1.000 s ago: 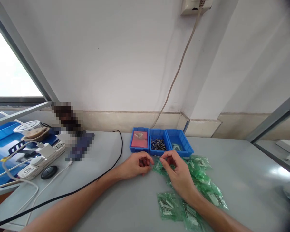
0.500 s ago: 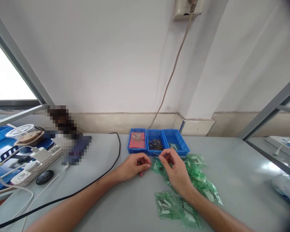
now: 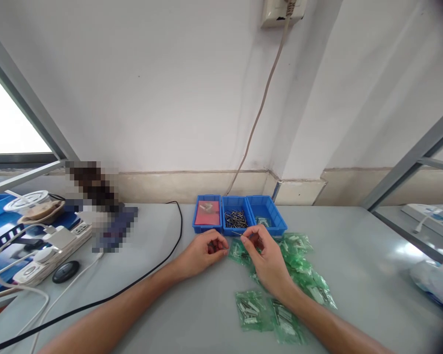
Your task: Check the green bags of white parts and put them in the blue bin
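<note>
My right hand (image 3: 264, 253) pinches a thin metal screw (image 3: 237, 233) between thumb and forefinger, just in front of the middle blue bin (image 3: 239, 200). Dark screws (image 3: 236, 219) lie in a heap in that bin. Beside it on the left, my left hand (image 3: 205, 251) is closed, with thumb and fingers curled together; whatever they hold is hidden. Under and around my right hand lie several green plastic bags (image 3: 299, 260) with pale plugs and screws inside. One such bag (image 3: 249, 309) lies closer to me, below the hands.
A left blue bin (image 3: 207, 228) holds a red card with a small clear packet on it. In the right blue bin (image 3: 278, 222) are some small clear packets. A black cable (image 3: 147, 273) crosses the grey table. At left are a black mouse (image 3: 65, 271) and a power strip (image 3: 33, 270).
The camera view has shifted slightly. My left fingers have curled in a little more; my right hand still pinches the screw in nearly the same place.
</note>
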Demonstrator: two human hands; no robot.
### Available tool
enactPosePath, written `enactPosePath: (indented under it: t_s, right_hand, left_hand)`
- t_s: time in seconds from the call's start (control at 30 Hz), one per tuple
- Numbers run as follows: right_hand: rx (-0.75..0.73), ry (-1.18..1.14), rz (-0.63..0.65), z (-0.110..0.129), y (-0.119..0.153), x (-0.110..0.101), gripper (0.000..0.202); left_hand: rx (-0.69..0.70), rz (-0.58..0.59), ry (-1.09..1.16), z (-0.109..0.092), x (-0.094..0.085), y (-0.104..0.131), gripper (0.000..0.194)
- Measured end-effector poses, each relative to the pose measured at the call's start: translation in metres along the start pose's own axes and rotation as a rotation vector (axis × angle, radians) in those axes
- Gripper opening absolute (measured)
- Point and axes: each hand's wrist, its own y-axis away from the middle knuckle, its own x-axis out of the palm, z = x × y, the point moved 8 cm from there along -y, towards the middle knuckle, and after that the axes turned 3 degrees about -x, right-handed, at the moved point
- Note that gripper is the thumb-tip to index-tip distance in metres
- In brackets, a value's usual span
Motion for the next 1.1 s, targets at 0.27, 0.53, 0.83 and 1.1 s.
enactPosePath:
  t_s: [0.27, 0.53, 0.83, 1.1]
  right_hand:
    - [0.028, -0.038, -0.046, -0.004, 0.001, -0.004, 0.022]
    - [0.047, -0.064, -0.062, -0.01, -0.001, -0.005, 0.02]
    - [0.089, -0.097, -0.098, -0.017, -0.002, -0.008, 0.022]
    - [0.118, -0.133, -0.082, -0.023, -0.001, -0.007, 0.024]
  left_hand:
    - [0.272, -0.035, -0.272, -0.023, 0.002, 0.009, 0.018]
    - [0.394, -0.04, -0.413, -0.032, 0.009, 0.013, 0.014]
    - [0.4, -0.062, -0.417, -0.037, 0.008, 0.013, 0.017]
    - [0.451, -0.1, -0.486, -0.038, 0.01, 0.013, 0.015]
